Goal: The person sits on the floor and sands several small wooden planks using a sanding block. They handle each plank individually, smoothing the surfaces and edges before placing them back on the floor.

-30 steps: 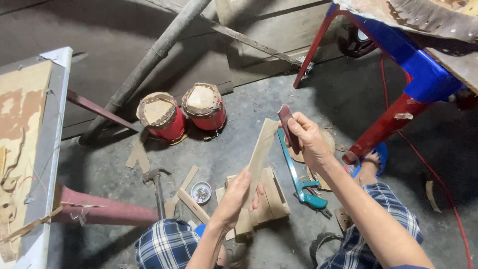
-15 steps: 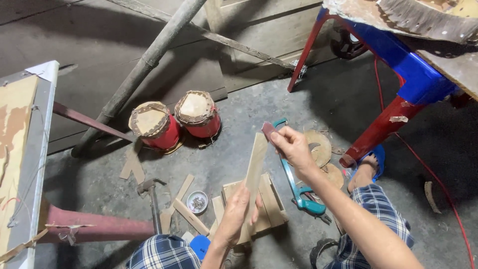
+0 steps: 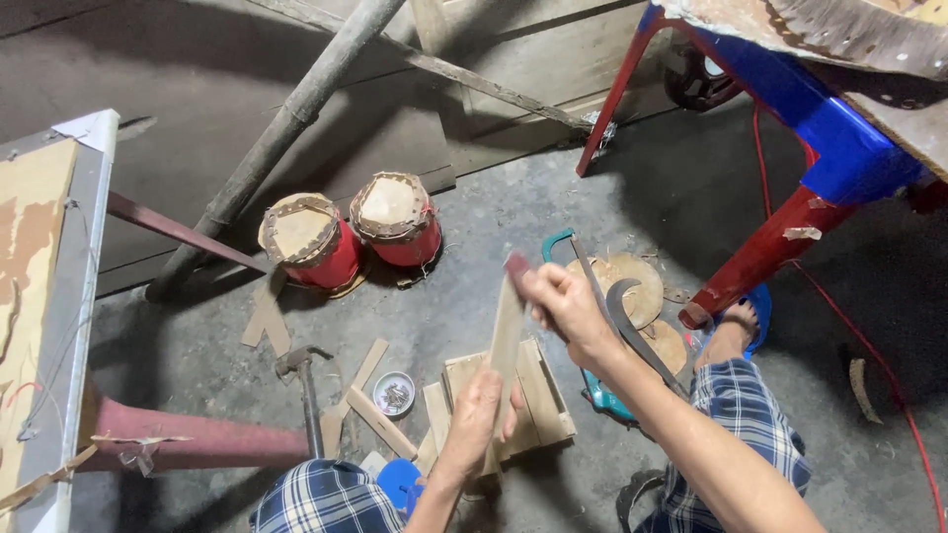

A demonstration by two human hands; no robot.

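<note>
far left: edge of a worn board table (image 3: 59, 296) with a reddish metal leg (image 3: 188, 439) lying across the concrete floor (image 3: 513, 227). next, two small red drums (image 3: 351, 232) with hide tops, side by side and touching, near a long grey pole (image 3: 286, 128). below them a hammer (image 3: 306, 390), loose wood offcuts (image 3: 360, 395) and a small round tin of nails (image 3: 394, 393).

centre: left hand (image 3: 477, 419) closed around the lower end of a thin wooden strip (image 3: 506, 336), held upright just above a small slatted wooden frame (image 3: 518, 395) on the floor. right hand (image 3: 563, 301) closed on the strip's top end, also gripping a dark reddish tool (image 3: 517, 265); can't tell what kind.

right: teal-handled saw (image 3: 592, 326) and curved sickle blade (image 3: 632, 326) on the floor over round wooden discs (image 3: 632, 286), bare foot in a blue sandal (image 3: 736, 326), red and blue plastic chair leg (image 3: 790, 217).
</note>
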